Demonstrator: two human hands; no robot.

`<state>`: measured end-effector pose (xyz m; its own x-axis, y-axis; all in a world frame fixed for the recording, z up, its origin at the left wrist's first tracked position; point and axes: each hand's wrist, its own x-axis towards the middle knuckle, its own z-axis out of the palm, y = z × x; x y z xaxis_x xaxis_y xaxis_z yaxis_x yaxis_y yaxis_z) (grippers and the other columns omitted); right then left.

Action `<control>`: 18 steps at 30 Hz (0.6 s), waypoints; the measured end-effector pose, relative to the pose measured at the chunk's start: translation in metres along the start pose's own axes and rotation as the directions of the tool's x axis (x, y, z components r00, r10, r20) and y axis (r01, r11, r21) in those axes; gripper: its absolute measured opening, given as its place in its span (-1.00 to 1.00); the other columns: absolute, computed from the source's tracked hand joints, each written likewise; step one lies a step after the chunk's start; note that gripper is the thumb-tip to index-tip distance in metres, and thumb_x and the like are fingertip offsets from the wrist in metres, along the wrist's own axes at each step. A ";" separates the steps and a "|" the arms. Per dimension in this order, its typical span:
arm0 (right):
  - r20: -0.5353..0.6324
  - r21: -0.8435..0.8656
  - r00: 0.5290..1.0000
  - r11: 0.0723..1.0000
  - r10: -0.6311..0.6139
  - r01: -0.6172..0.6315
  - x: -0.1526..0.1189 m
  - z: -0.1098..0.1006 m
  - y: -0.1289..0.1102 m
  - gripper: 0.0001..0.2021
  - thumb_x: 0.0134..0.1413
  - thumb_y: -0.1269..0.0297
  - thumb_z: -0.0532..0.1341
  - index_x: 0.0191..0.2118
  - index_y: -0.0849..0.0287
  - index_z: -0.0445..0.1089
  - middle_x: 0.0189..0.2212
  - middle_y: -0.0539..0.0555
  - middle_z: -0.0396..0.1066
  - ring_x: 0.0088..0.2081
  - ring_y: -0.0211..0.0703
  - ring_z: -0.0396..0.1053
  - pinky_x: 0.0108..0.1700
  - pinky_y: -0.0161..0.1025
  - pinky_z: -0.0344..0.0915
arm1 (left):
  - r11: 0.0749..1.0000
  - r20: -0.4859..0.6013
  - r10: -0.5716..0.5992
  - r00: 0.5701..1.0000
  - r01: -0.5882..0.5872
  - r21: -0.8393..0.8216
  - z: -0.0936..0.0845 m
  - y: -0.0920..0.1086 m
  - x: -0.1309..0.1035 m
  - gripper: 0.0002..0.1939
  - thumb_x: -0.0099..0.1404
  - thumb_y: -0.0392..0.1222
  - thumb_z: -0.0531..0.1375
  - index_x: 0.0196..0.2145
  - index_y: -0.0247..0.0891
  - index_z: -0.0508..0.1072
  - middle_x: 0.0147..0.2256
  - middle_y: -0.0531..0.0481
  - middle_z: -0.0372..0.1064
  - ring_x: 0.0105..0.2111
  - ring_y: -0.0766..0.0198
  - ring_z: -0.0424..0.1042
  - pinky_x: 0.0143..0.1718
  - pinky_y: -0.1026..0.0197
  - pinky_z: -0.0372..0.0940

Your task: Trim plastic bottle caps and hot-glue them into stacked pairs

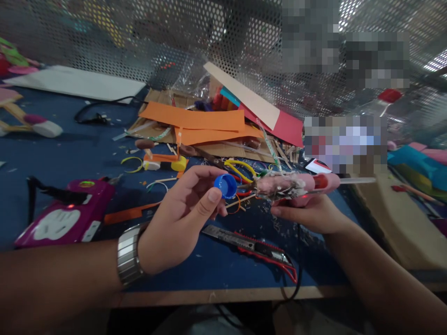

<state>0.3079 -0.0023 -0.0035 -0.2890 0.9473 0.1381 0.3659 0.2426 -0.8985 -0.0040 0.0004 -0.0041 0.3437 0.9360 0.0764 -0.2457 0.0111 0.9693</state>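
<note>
Between the thumb and fingers of my left hand is a blue bottle cap, its hollow side partly toward me. My right hand grips a pink hot glue gun, smeared with dried glue around its front. The gun's nozzle points left and sits right beside the cap; whether they touch I cannot tell. A clear glue stick sticks out of the gun's back end. Below both hands a red and black box cutter lies on the blue table. Scissors with yellow handles lie just behind the cap.
A purple power strip with a plug in it sits at left. Orange paper strips and cardboard are piled at the back, before a perforated metal screen. A small craft model stands mid-table. The gun's black cord hangs over the front edge.
</note>
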 end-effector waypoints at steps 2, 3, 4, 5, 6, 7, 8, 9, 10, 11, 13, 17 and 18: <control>0.010 -0.031 1.000 0.999 -0.014 0.014 0.000 -0.001 0.000 -0.78 0.15 0.12 0.62 -0.10 -0.05 0.75 -0.03 0.15 0.74 0.28 0.29 0.59 -0.03 -0.06 0.74 | 1.000 0.001 0.008 1.000 -0.008 0.020 0.001 0.001 0.000 -0.58 0.53 0.23 0.40 0.10 -0.11 0.56 -0.30 0.03 0.56 -0.33 0.25 0.57 -0.30 0.23 0.46; 0.015 -0.040 1.000 0.999 -0.015 0.015 0.000 -0.001 0.000 -0.78 0.16 0.11 0.61 -0.10 -0.04 0.74 -0.02 0.16 0.74 0.28 0.28 0.59 -0.05 -0.08 0.74 | 0.999 0.001 0.014 1.000 -0.014 0.034 0.001 0.001 0.001 -0.57 0.53 0.23 0.40 0.10 -0.12 0.57 -0.30 0.02 0.57 -0.34 0.24 0.57 -0.30 0.22 0.45; 0.017 -0.042 1.000 0.999 -0.011 0.012 0.000 -0.001 0.000 -0.79 0.17 0.10 0.61 -0.11 -0.03 0.74 -0.02 0.16 0.73 0.28 0.28 0.59 -0.08 -0.09 0.74 | 0.999 0.002 0.020 1.000 -0.020 0.047 0.001 0.002 0.001 -0.57 0.53 0.24 0.40 0.09 -0.13 0.57 -0.31 0.01 0.57 -0.35 0.24 0.57 -0.31 0.21 0.45; 0.016 -0.039 1.000 0.999 -0.005 0.006 0.000 -0.001 0.000 -0.79 0.17 0.10 0.60 -0.12 -0.02 0.73 -0.02 0.16 0.73 0.27 0.28 0.60 -0.10 -0.11 0.73 | 0.998 0.001 0.024 1.000 -0.025 0.056 0.001 0.003 0.001 -0.56 0.53 0.25 0.40 0.08 -0.14 0.58 -0.32 0.01 0.57 -0.36 0.23 0.58 -0.32 0.20 0.45; 0.014 -0.035 1.000 0.999 0.000 0.000 -0.001 -0.001 0.000 -0.80 0.18 0.09 0.60 -0.14 -0.02 0.72 -0.03 0.16 0.73 0.26 0.27 0.60 -0.12 -0.12 0.73 | 0.998 0.001 0.030 1.000 -0.029 0.064 0.001 0.003 0.002 -0.55 0.52 0.26 0.40 0.08 -0.15 0.58 -0.32 0.01 0.58 -0.36 0.23 0.58 -0.33 0.20 0.44; 0.012 -0.032 1.000 0.999 0.006 -0.005 -0.001 0.000 0.000 -0.80 0.18 0.08 0.60 -0.15 -0.02 0.72 -0.04 0.16 0.73 0.25 0.27 0.61 -0.13 -0.13 0.72 | 0.997 0.001 0.032 0.999 -0.032 0.070 0.001 0.003 0.002 -0.55 0.53 0.26 0.39 0.07 -0.15 0.58 -0.33 0.00 0.58 -0.37 0.22 0.58 -0.33 0.19 0.44; 0.009 -0.031 1.000 0.999 0.009 -0.009 -0.001 0.000 0.001 -0.80 0.18 0.08 0.60 -0.16 -0.02 0.71 -0.05 0.16 0.73 0.24 0.27 0.61 -0.14 -0.13 0.72 | 0.996 0.002 0.034 0.999 -0.034 0.077 0.001 0.004 0.002 -0.54 0.53 0.27 0.39 0.07 -0.15 0.58 -0.34 0.00 0.59 -0.37 0.22 0.58 -0.33 0.19 0.44; 0.007 -0.033 1.000 0.999 0.010 -0.010 -0.001 0.000 0.001 -0.81 0.17 0.07 0.60 -0.17 -0.02 0.71 -0.07 0.15 0.73 0.23 0.27 0.61 -0.14 -0.12 0.72 | 0.996 0.004 0.036 0.999 -0.036 0.085 0.001 0.004 0.002 -0.54 0.53 0.28 0.38 0.08 -0.15 0.58 -0.35 0.00 0.59 -0.37 0.22 0.58 -0.33 0.19 0.44; 0.004 -0.036 1.000 0.999 0.010 -0.010 -0.001 0.001 0.001 -0.81 0.17 0.07 0.60 -0.18 -0.03 0.71 -0.09 0.15 0.73 0.21 0.26 0.62 -0.14 -0.12 0.71 | 0.995 0.006 0.035 0.999 -0.036 0.093 0.000 0.004 0.002 -0.53 0.53 0.29 0.37 0.08 -0.15 0.58 -0.36 0.01 0.59 -0.37 0.22 0.58 -0.33 0.19 0.44; 0.001 -0.038 1.000 0.999 0.012 -0.012 -0.001 0.001 0.002 -0.81 0.18 0.06 0.60 -0.18 -0.03 0.71 -0.12 0.15 0.73 0.19 0.25 0.63 -0.14 -0.12 0.70 | 0.994 0.010 0.034 0.999 -0.035 0.101 0.000 0.005 0.002 -0.52 0.53 0.31 0.37 0.08 -0.15 0.58 -0.37 0.01 0.59 -0.37 0.22 0.57 -0.33 0.19 0.44; -0.003 -0.032 1.000 0.999 0.020 -0.020 -0.002 0.001 0.003 -0.81 0.19 0.05 0.59 -0.21 -0.03 0.70 -0.21 0.13 0.70 0.08 0.20 0.66 -0.17 -0.13 0.68 | 0.993 0.017 0.030 0.999 -0.032 0.110 0.001 0.005 0.002 -0.50 0.51 0.33 0.38 0.05 -0.16 0.58 -0.38 0.02 0.58 -0.38 0.23 0.56 -0.34 0.19 0.43; -0.011 0.066 0.998 0.995 0.069 -0.068 0.001 0.002 0.002 -0.72 0.20 0.01 0.60 -0.30 0.04 0.62 -0.43 0.04 0.56 -0.38 -0.10 0.55 -0.42 -0.25 0.51 | 0.994 0.018 0.025 1.000 -0.027 0.103 0.001 0.006 0.002 -0.47 0.48 0.35 0.39 0.01 -0.18 0.57 -0.38 0.02 0.56 -0.39 0.22 0.55 -0.34 0.17 0.44; -0.009 0.113 0.997 0.990 0.081 -0.080 0.002 0.003 0.001 -0.66 0.22 -0.04 0.59 -0.34 0.06 0.57 -0.51 0.00 0.47 -0.49 -0.19 0.44 -0.51 -0.29 0.40 | 0.994 0.018 0.023 1.000 -0.025 0.103 0.001 0.006 0.003 -0.48 0.48 0.35 0.39 0.01 -0.18 0.57 -0.38 0.02 0.56 -0.38 0.21 0.55 -0.33 0.17 0.44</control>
<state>0.3052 -0.0008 -0.0055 -0.2502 0.9658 0.0683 0.2859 0.1411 -0.9478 -0.0037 0.0025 0.0019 0.3538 0.9296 0.1029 -0.1595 -0.0485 0.9860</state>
